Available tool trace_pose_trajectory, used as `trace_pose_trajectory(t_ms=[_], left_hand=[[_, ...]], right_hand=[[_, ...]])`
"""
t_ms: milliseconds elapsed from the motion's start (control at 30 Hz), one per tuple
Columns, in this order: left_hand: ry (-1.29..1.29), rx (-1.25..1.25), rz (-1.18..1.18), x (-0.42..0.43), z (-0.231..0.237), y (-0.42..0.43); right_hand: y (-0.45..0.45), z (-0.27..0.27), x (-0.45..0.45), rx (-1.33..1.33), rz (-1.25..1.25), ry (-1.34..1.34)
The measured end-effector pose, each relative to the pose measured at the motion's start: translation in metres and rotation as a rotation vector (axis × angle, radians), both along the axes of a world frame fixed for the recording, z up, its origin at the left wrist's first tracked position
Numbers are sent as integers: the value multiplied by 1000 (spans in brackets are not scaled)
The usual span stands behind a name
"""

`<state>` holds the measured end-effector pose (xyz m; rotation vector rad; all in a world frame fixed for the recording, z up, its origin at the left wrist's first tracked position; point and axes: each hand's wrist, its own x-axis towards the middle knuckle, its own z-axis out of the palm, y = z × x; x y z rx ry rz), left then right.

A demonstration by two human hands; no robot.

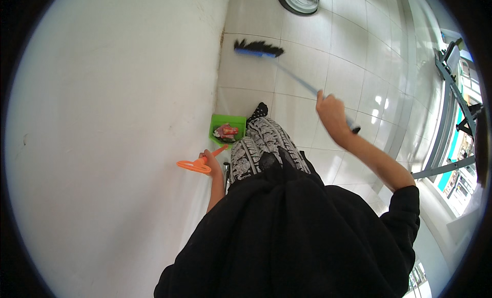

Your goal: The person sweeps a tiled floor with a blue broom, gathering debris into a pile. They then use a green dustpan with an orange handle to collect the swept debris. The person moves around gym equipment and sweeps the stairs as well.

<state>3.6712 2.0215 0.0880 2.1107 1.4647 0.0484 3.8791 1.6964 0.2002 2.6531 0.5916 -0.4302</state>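
My left hand [210,162] is closed around the orange plastic handle [196,166] of a green dustpan [242,121], low beside the white wall. Crumpled wrappers and dark debris [226,132] lie in the pan. My right hand [333,114] grips the grey-blue stick of a broom [295,78], near its black-capped end. The broom's head, blue with black bristles [259,47], is at the tiled floor ahead of me, a short way from the wall's foot. The stick is slightly blurred.
The white wall [115,86] runs along my left, meeting pale floor tiles [298,109]. A round grey base with a dark rim [302,1] stands ahead. My sock-covered foot [261,109] is right next to the dustpan. To the far right are grey metal bars [459,94] by a window.
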Motion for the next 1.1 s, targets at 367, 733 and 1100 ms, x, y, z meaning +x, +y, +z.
trace_pose_trajectory(t_ms=[367, 733, 1100], left_hand=[[153, 46, -7, 22, 0, -6], [-285, -304, -394, 67, 32, -20], [-226, -109, -1005, 185, 9, -52]], right_hand=[[-11, 86, -31, 188, 158, 510], [-159, 200, -38, 37, -948, 538], [-240, 96, -182, -10, -942, 32]])
